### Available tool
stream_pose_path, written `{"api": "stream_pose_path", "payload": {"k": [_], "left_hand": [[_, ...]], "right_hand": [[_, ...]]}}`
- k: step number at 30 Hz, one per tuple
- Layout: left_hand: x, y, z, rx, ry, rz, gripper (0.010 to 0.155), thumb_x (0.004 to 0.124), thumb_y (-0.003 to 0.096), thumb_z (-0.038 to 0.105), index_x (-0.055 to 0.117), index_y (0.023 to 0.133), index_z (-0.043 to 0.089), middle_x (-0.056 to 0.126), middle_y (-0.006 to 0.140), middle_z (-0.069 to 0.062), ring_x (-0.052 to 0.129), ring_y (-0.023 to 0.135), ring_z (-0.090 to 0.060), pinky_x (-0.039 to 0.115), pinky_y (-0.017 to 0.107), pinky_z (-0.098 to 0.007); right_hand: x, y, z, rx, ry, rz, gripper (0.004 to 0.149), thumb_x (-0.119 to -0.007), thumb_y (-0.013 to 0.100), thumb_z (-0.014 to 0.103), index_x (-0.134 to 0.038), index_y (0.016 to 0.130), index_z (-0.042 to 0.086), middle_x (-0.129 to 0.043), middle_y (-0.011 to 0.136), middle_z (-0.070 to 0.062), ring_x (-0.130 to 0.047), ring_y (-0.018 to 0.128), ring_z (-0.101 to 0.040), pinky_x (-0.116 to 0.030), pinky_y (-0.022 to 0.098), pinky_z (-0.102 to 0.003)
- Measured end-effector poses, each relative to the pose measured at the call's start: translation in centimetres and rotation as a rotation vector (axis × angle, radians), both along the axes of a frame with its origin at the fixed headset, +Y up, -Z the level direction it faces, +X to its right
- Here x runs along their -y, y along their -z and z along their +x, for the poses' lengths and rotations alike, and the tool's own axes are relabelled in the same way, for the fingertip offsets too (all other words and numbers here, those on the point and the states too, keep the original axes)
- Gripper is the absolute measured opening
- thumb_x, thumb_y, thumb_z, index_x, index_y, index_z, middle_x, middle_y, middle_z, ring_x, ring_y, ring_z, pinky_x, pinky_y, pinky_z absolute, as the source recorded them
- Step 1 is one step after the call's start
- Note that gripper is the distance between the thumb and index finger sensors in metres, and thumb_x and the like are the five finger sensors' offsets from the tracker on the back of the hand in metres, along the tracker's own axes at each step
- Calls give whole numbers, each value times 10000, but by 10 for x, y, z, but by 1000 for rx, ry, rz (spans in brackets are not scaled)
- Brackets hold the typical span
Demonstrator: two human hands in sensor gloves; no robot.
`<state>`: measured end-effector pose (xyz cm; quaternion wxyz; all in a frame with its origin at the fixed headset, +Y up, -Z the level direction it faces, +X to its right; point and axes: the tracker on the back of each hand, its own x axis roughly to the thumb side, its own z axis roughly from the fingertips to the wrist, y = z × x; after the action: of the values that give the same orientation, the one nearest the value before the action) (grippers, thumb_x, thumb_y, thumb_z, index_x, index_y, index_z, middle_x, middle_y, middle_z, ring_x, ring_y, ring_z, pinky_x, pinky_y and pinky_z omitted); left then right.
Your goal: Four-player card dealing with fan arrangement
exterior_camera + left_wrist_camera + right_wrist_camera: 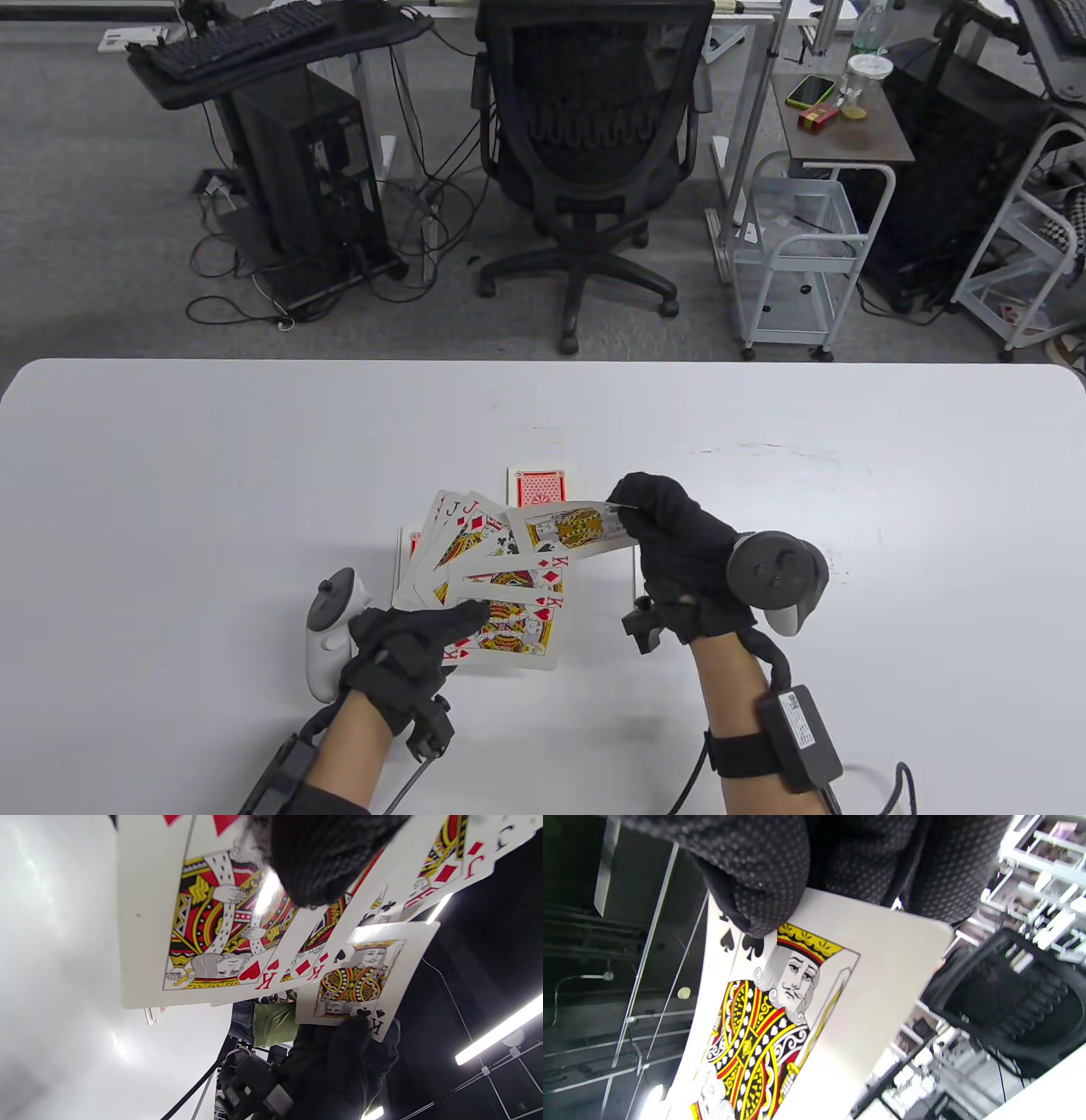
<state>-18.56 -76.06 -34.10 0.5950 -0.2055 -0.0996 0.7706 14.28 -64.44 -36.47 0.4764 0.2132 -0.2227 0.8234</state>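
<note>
Left hand: my left hand [407,649] grips a fan of face-up cards [492,586] at its lower corner, thumb pressed on the king of hearts [509,632], the front card.

Fan: jacks at the back toward 11 o'clock, then the king of diamonds [522,581] and the king of hearts nearest me; it is held just above the tabletop [212,475], near the middle toward my edge.

Right hand: my right hand [679,543] pinches the king of clubs [573,526] by one short end between thumb and fingers; the right wrist view shows my thumb over the club pips in its corner.

King of clubs: face up, at 3 o'clock of the fan, its free end overlapping the fan's upper right edge.

Face-down card: one red-backed card [536,488] lies flat on the tabletop at 12 o'clock of the fan, partly hidden by it. Another red-backed edge peeks out at 9 o'clock; I cannot tell how many cards lie there.

Done so far: by my reading, one hand of cards is gathered and mostly fanned.

Left to do: I judge the king of clubs still needs seating in the fan. I see no four separate fans laid out, so most of the arranging seems to remain.
</note>
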Motion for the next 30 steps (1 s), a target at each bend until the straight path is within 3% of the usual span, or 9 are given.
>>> {"api": "stream_pose_path", "payload": {"k": [7, 15, 19, 21, 24, 26, 28, 30], "left_hand": [[-1, 0, 2, 9, -5, 19, 518, 860, 508, 268, 694, 980, 404, 857, 970, 98, 942, 862, -262, 820, 628, -447], [-3, -2, 7, 18, -44, 38, 516, 847, 519, 275, 680, 986, 416, 833, 990, 116, 906, 896, -255, 799, 647, -449], [-5, -1, 5, 3, -69, 47, 518, 839, 528, 279, 663, 993, 423, 819, 1001, 121, 901, 904, -252, 800, 652, -444], [-7, -1, 3, -54, -136, 51, 520, 837, 530, 279, 657, 994, 427, 813, 1006, 121, 894, 910, -254, 796, 655, -448], [-6, -2, -3, -168, -233, 68, 521, 827, 537, 286, 637, 998, 438, 792, 1018, 132, 875, 931, -244, 786, 669, -445], [-4, -3, -5, -222, -303, 63, 521, 820, 542, 287, 626, 1000, 440, 778, 1027, 132, 864, 941, -243, 778, 677, -447], [-3, -5, -5, -241, -338, 75, 523, 811, 549, 290, 609, 1004, 450, 759, 1039, 141, 847, 957, -238, 768, 690, -445], [-4, -6, -2, -252, -373, 82, 525, 808, 548, 292, 604, 1003, 455, 755, 1041, 145, 843, 961, -235, 766, 693, -443]], "right_hand": [[13, -2, -43, -144, -70, -149, 491, -740, 563, 225, -643, 1012, 51, -799, 889, -205, -993, 719, -387, -738, 544, -595], [29, -4, -61, -223, -18, -242, 539, -727, 575, 250, -572, 1040, 27, -735, 933, -223, -919, 805, -411, -722, 547, -612], [35, 0, -54, -279, 62, -353, 663, -710, 602, 392, -455, 1089, 22, -640, 999, -241, -838, 873, -465, -671, 567, -652], [42, 1, -47, -252, 126, -437, 707, -696, 609, 432, -407, 1101, 13, -591, 1022, -254, -801, 885, -490, -642, 577, -663], [62, 3, -46, -222, 147, -610, 733, -699, 599, 490, -484, 1074, -24, -660, 973, -274, -860, 822, -485, -668, 556, -645], [79, 6, -53, -335, 55, -832, 794, -685, 590, 548, -481, 1070, -51, -654, 966, -297, -854, 818, -498, -667, 557, -641], [91, 6, -62, -494, -26, -981, 825, -673, 595, 567, -443, 1078, -61, -614, 982, -310, -823, 847, -506, -650, 576, -639], [97, 5, -71, -577, 25, -1006, 799, -676, 611, 533, -407, 1086, -51, -564, 1003, -310, -779, 883, -507, -626, 596, -641]]}}
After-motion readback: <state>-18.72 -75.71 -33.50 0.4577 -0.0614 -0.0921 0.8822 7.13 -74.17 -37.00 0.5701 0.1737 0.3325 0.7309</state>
